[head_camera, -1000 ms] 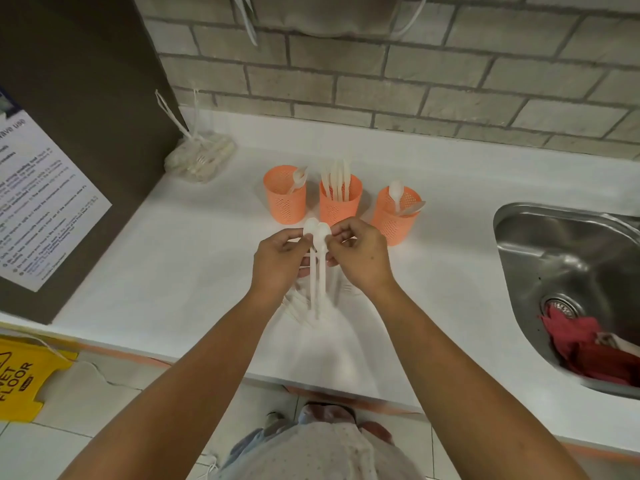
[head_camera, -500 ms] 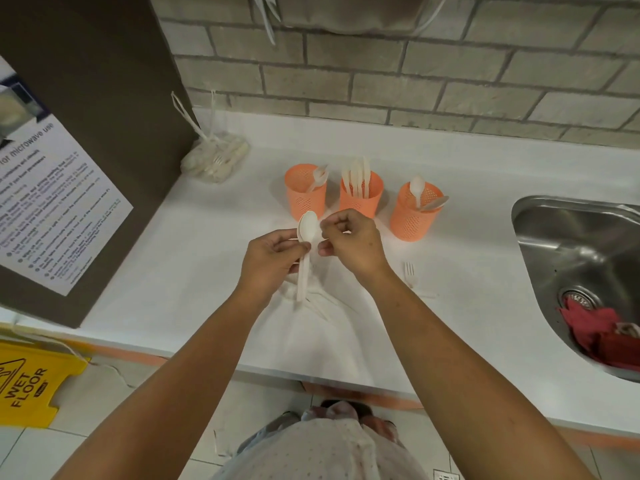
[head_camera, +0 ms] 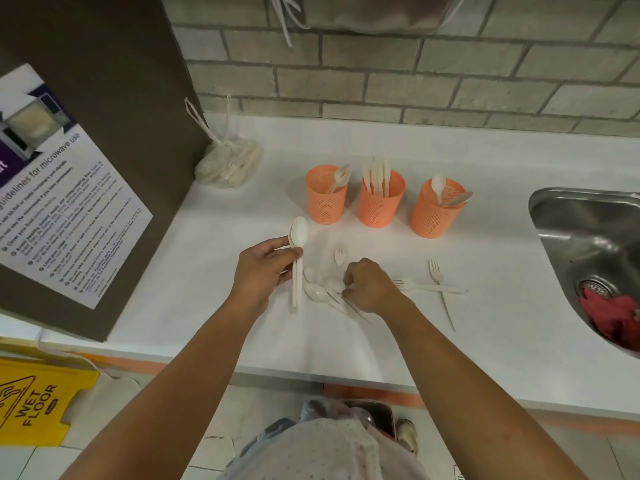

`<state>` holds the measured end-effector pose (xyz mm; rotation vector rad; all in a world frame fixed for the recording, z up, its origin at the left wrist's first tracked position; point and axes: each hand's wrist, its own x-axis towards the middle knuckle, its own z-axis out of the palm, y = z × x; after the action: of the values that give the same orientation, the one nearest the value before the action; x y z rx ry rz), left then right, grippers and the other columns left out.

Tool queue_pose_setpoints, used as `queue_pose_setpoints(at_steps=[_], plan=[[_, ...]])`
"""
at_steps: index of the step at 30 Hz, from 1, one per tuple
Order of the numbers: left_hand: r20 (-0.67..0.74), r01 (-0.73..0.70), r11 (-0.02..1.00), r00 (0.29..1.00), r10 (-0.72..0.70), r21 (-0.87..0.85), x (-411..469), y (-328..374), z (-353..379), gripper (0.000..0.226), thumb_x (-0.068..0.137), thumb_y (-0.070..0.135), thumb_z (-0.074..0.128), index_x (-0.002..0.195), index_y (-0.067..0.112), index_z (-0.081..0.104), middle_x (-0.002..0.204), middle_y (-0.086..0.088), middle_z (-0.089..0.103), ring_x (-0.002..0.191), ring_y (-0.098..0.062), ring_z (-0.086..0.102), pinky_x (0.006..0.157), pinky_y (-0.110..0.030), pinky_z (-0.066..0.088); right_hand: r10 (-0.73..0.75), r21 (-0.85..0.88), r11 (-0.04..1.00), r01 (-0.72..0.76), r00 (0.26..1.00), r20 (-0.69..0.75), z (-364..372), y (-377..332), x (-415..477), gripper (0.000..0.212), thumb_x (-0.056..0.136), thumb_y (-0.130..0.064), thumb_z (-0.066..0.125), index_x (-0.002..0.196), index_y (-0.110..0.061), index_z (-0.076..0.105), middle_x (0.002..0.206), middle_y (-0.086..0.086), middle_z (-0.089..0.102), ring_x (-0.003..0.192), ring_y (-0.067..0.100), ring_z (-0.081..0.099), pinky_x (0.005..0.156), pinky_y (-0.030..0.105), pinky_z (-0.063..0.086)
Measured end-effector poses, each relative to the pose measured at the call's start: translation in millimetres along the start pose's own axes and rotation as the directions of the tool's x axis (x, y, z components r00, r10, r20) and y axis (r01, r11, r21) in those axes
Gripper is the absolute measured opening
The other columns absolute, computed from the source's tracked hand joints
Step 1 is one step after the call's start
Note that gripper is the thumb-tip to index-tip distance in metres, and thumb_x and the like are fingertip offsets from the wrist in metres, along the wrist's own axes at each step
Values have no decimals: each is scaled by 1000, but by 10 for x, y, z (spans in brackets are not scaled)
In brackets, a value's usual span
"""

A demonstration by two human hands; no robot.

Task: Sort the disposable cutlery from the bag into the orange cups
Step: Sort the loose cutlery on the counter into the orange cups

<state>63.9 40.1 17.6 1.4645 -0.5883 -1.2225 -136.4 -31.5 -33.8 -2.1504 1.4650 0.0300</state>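
Right hand (head_camera: 370,285) has dropped, grip pinching loose spoons (head_camera: 317,293); left hand (head_camera: 263,268) grip clasps stacked spoons (head_camera: 298,233).

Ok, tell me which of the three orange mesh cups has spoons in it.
The right orange mesh cup, nearest the steel sink: two white plastic spoons poke out; the left cup and middle cup show none.

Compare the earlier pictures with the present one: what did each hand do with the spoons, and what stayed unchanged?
The right hand let go of the held spoons and dropped to the loose spoons on the counter; the left hand now grips them alone. The three orange cups and the bag stayed put.
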Motion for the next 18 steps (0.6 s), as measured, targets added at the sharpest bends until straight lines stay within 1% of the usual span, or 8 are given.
queue_pose_setpoints(at_steps=[3, 5, 8, 11, 13, 15, 16, 18], plan=[[23, 8, 1000, 1000, -8, 5, 21, -6, -17, 26, 88, 9, 80, 113, 15, 79, 91, -5, 80, 78, -15, 73, 79, -27, 62, 28, -26, 999, -28, 999, 19, 29, -1, 23, 15, 86, -16, 63, 75, -7, 62, 95, 15, 64, 90, 32, 64, 73, 32, 47], [35, 16, 1000, 999, -16, 7, 37, -15, -16, 25, 88, 10, 80, 113, 15, 79, 91, -6, 80, 79, -15, 74, 79, -28, 61, 64, -5, 998, -64, 998, 15, 57, 49, 15, 16, 86, -14, 62, 71, -9, 59, 90, 14, 64, 89, 31, 64, 71, 30, 45], [60, 18, 1000, 998, -18, 8, 58, -36, 8, 24, 89, 10, 79, 112, 16, 79, 95, -8, 80, 82, -16, 74, 79, -28, 60, 99, 40, 994, -98, 995, -28, 80, 115, -42, 11, 81, -8, 60, 76, 0, 65, 84, 15, 68, 82, 30, 65, 67, 32, 50], [89, 22, 1000, 996, -23, 11, 80, -53, 57, 25, 89, 10, 79, 113, 16, 79, 101, -10, 81, 85, -18, 75, 81, -29, 61, 122, 59, 991, -119, 990, -65, 72, 139, -126, 2, 78, -6, 64, 79, -4, 63, 83, 12, 68, 75, 24, 60, 62, 27, 43], [108, 28, 1000, 994, -29, 10, 89, -59, 111, 25, 89, 11, 79, 113, 16, 79, 102, -10, 81, 86, -19, 75, 80, -28, 60, 146, 157, 979, -133, 987, -69, 65, 168, -176, 18, 75, -5, 69, 87, -9, 56, 86, 9, 67, 74, 22, 59, 61, 26, 42], [119, 33, 999, 992, -35, 15, 100, -66, 174, 24, 88, 11, 79, 111, 16, 80, 101, -8, 81, 83, -17, 74, 77, -26, 60, 181, 271, 949, -159, 982, -58, 45, 216, -211, 30, 75, -3, 71, 98, -11, 55, 84, 3, 64, 75, 20, 60, 59, 22, 41], [124, 35, 999, 992, -37, 17, 102, -70, 207, 24, 88, 11, 80, 111, 16, 80, 99, -7, 81, 82, -16, 73, 75, -25, 59, 192, 315, 935, -166, 980, -53, 29, 233, -232, 32, 76, -3, 71, 101, -13, 56, 82, 0, 62, 74, 17, 60, 58, 19, 40], [136, 36, 999, 990, -38, 16, 106, -72, 280, 24, 87, 10, 80, 111, 15, 79, 98, -8, 81, 77, -14, 72, 70, -23, 59, 198, 357, 921, -158, 977, -80, -12, 271, -261, 19, 79, -4, 67, 90, -15, 57, 75, -3, 58, 68, 12, 55, 58, 19, 39]])
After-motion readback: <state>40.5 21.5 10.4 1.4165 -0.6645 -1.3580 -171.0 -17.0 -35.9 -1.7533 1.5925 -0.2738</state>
